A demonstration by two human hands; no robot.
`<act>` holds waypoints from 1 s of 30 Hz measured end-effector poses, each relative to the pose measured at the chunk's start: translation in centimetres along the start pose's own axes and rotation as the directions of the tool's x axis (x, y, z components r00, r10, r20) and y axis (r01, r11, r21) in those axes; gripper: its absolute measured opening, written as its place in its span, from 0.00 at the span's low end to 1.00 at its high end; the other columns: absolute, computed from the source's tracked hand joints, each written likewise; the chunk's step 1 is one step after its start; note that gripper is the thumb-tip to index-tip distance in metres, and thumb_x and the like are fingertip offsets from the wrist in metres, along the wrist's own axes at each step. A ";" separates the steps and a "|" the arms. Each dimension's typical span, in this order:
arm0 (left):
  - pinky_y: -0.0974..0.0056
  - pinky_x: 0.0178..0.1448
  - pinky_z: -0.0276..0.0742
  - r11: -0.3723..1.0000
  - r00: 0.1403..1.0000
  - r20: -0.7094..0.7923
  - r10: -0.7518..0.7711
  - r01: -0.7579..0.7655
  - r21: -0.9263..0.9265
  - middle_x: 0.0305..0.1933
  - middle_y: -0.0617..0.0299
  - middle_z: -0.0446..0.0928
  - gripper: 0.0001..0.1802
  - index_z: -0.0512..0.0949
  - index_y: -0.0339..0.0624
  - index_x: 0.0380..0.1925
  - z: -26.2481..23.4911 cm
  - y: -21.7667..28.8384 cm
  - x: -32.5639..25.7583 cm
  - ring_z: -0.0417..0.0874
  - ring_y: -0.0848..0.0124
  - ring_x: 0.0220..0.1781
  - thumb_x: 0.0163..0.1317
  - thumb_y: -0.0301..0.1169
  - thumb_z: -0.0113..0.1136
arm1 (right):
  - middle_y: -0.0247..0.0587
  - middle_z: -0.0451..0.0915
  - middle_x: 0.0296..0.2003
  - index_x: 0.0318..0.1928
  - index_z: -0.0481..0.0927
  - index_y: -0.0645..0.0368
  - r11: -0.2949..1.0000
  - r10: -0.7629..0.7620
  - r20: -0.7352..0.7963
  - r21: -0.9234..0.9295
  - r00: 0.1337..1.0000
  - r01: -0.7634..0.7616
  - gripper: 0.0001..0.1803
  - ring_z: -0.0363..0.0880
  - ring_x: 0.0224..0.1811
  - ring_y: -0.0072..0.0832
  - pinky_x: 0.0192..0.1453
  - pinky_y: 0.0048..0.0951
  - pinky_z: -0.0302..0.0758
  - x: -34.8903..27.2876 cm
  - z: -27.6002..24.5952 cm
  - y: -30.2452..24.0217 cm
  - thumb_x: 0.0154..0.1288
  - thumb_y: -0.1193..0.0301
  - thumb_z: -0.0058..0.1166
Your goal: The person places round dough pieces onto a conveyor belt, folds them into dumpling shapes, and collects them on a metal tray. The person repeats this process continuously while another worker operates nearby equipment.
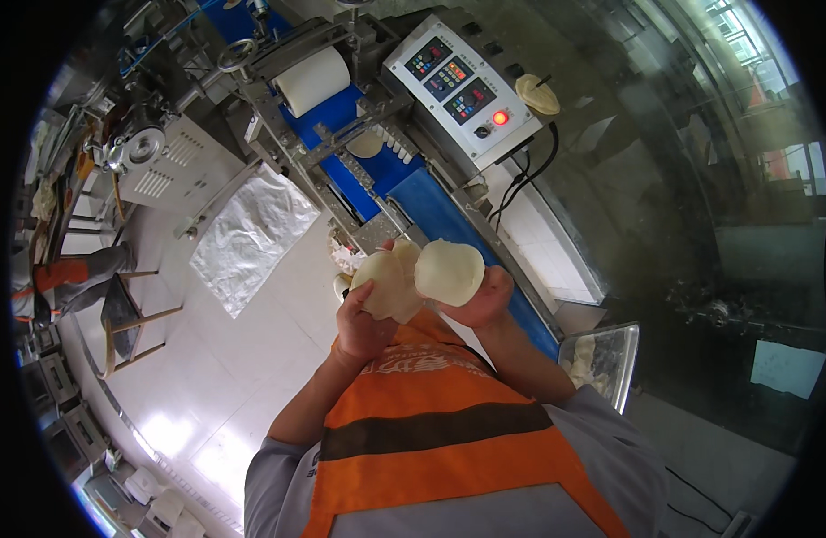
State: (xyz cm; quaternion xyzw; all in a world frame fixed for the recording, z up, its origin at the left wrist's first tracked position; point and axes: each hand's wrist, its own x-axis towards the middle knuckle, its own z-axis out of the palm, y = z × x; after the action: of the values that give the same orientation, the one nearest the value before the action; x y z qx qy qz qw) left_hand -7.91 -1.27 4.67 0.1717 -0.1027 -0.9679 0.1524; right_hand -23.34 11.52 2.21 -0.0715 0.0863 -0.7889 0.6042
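Thin discs held up in both hands risk sticking, creasing or slipping

In the middle of the frame, the left hand (366, 334) holds pale, overlapping dough sheets (383, 285), its fingers pinching them with the thumb across the near face. Just beside them, the right hand (484, 300) supports a round dough disc (449, 273); its fingers are mostly hidden behind, so I cannot tell whether they pinch it or merely prop it up.

The likeliest trouble is creasing or tearing: the thumb bears on a small patch of what look like soft, thin rounds. The overlapping sheets could also cling together if their faces are tacky. A loose hold on the right could let the disc slide down onto the orange apron (431, 408) or the blue belt (435, 211).

Above the hands, another disc (366, 143) lies on the machine's belt. If the belt is running, as the lit red button (500, 117) at upper right may suggest, discs could pile up unattended while both hands are occupied.
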 end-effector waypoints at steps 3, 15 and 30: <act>0.45 0.78 0.57 1.000 1.000 -0.006 -0.009 0.009 -0.016 0.76 0.53 0.60 0.42 0.55 0.50 0.77 0.0 0.3 -0.1 0.62 0.51 0.77 0.63 0.45 0.50 | 0.47 0.71 0.67 0.69 0.67 0.61 0.998 -0.003 0.027 0.058 1.000 0.002 0.39 0.70 0.68 0.41 0.71 0.45 0.65 0.8 -0.5 -0.4 0.66 0.47 0.45; 0.46 0.77 0.61 0.996 0.998 -0.046 0.039 -0.042 -0.078 0.75 0.52 0.63 0.42 0.56 0.47 0.76 -1.1 1.4 -0.7 0.65 0.50 0.75 0.62 0.45 0.51 | 0.35 0.81 0.48 0.57 0.76 0.58 0.759 -0.212 -0.386 -0.643 0.898 -0.097 0.19 0.80 0.48 0.24 0.49 0.28 0.77 9.1 -5.6 -5.4 0.69 0.69 0.58; 0.41 0.79 0.52 0.977 0.993 -0.077 0.094 -0.107 -0.186 0.76 0.55 0.62 0.37 0.60 0.48 0.75 -1.6 2.2 -1.3 0.60 0.50 0.78 0.69 0.51 0.42 | 0.41 0.84 0.25 0.39 0.81 0.63 -0.058 -0.640 -0.468 -0.762 0.610 -0.645 0.20 0.82 0.19 0.30 0.26 0.35 0.78 11.7 -16.9 -3.6 0.65 0.56 0.64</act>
State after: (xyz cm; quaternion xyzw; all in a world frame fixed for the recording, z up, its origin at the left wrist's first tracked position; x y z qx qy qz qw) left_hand -5.58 -3.17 4.15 0.1836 -0.0134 -0.9579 0.2203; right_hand -33.47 1.96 -13.41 -0.1283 0.8861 -0.3818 0.2292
